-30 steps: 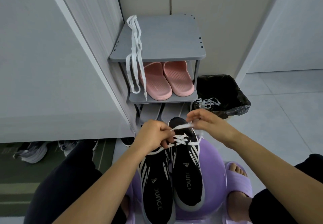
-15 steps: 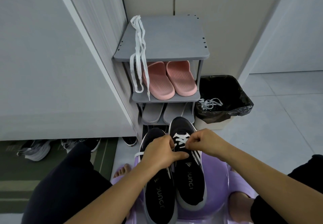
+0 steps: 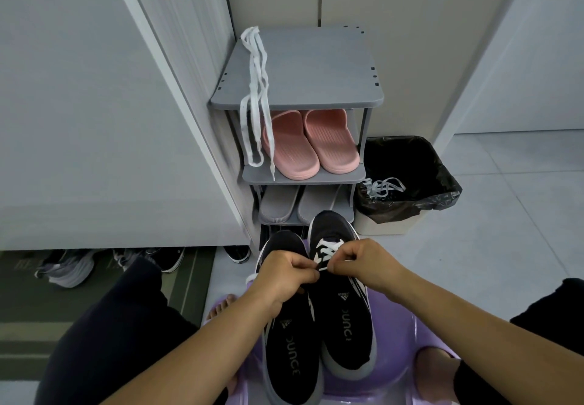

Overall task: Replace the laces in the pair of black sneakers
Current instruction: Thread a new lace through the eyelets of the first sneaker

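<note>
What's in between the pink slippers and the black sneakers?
A pair of gray slippers sits between the pink slippers and the black sneakers. The head view shows this.

Home entryway, shoe area. Grey tiered shoe rack (image 3: 300, 66) against the wall holds pink slippers (image 3: 311, 142) and grey slippers (image 3: 278, 205). More shoes (image 3: 66, 267) tucked under a white cabinet (image 3: 94, 120), on a green mat (image 3: 25, 310). Pale tiled floor (image 3: 505, 215), small bin (image 3: 407, 158) with black liner beside the rack.
</note>
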Available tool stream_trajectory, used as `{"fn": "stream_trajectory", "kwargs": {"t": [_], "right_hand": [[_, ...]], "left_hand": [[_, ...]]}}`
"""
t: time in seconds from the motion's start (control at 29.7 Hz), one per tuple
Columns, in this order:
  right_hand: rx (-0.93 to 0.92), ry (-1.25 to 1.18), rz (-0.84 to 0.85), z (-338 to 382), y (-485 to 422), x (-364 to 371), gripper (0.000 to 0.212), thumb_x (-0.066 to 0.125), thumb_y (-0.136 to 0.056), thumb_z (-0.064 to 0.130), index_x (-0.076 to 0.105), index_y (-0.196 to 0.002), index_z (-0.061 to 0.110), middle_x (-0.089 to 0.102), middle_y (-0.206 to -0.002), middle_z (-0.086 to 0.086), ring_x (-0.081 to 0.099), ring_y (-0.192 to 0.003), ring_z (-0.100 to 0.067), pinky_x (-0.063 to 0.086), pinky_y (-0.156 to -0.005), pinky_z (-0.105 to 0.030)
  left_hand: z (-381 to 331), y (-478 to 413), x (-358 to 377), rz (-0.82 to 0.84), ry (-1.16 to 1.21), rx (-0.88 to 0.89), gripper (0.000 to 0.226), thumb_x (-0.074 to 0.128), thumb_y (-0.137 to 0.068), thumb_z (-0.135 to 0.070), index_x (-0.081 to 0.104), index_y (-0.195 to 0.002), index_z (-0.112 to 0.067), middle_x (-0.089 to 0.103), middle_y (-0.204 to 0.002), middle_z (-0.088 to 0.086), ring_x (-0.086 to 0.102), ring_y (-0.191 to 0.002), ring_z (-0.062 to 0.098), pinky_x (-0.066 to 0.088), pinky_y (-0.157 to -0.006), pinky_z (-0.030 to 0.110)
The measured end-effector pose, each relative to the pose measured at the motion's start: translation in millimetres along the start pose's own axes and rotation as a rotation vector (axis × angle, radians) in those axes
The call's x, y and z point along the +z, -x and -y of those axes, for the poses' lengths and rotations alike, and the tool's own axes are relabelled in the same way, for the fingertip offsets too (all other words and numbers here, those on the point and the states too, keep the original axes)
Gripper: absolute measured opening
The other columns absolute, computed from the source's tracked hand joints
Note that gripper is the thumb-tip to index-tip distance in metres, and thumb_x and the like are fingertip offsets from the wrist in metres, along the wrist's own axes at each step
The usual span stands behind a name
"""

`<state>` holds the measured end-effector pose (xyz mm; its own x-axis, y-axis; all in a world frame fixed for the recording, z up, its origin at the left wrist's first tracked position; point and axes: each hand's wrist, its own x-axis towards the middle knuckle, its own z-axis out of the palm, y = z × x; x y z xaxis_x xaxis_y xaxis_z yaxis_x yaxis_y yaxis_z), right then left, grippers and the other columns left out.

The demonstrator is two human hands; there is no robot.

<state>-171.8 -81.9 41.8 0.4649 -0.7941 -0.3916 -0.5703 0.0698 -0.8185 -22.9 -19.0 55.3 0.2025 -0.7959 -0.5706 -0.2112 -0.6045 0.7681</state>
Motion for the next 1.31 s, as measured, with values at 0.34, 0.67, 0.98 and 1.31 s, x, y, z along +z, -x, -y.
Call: {"fn": "stream_trajectory", "kwargs": {"t": [0.34,0.67,0.98,1.31], "right_hand": [[-0.049,0.036,0.043,-1.7,-0.2,8.1,0.011,0.067,-0.081,0.012,0.067,-0.070,0.014,0.065,-0.073,0.005,0.057,-0.069,-0.005,0.048,-0.073,-0.023],[-0.158,0.171,-0.053,-9.1,-7.7,-19.6,0.031,0.067,-0.084,0.021,0.057,-0.113,0.020,0.057,-0.100,0.010,0.053,-0.093,-0.005,0.039,-0.075,-0.004],[0.058,0.082,-0.201,-24.5,-18.9,-24.5,0.024,0.051,-0.091,0.008,0.056,-0.114,0.009,0.057,-0.112,-0.009,0.054,-0.089,-0.015,0.040,-0.064,-0.010],[-0.329,0.712,-0.099,-22.2,-11.1,-27.9,0.013,0.064,-0.084,0.027,0.064,-0.097,0.025,0.044,-0.097,0.013,0.044,-0.105,-0.012,0.025,-0.090,-0.019]], "left_hand": [[2.3,-3.7,-6.0,0.076,0.106,0.017,0.009,0.062,-0.086,-0.005,0.064,-0.080,-0.012,0.064,-0.071,0.001,0.059,-0.057,0.001,0.044,-0.051,0.011],[-29.5,1.8,-63.8,-0.174,0.580,-0.007,0.021,0.040,-0.095,-0.001,0.049,-0.077,-0.006,0.069,-0.059,0.006,0.063,-0.046,0.009,0.044,-0.038,0.016],[-14.8,-4.6,-68.9,-0.168,-0.473,0.367,0.006,0.059,-0.090,-0.024,0.062,-0.095,-0.022,0.056,-0.075,-0.007,0.052,-0.065,0.009,0.042,-0.064,0.025],[-7.8,-11.5,-27.0,0.100,-0.499,0.297,0.008,0.071,-0.080,-0.022,0.068,-0.082,-0.014,0.051,-0.069,-0.008,0.044,-0.061,0.005,0.033,-0.057,0.013]]}}
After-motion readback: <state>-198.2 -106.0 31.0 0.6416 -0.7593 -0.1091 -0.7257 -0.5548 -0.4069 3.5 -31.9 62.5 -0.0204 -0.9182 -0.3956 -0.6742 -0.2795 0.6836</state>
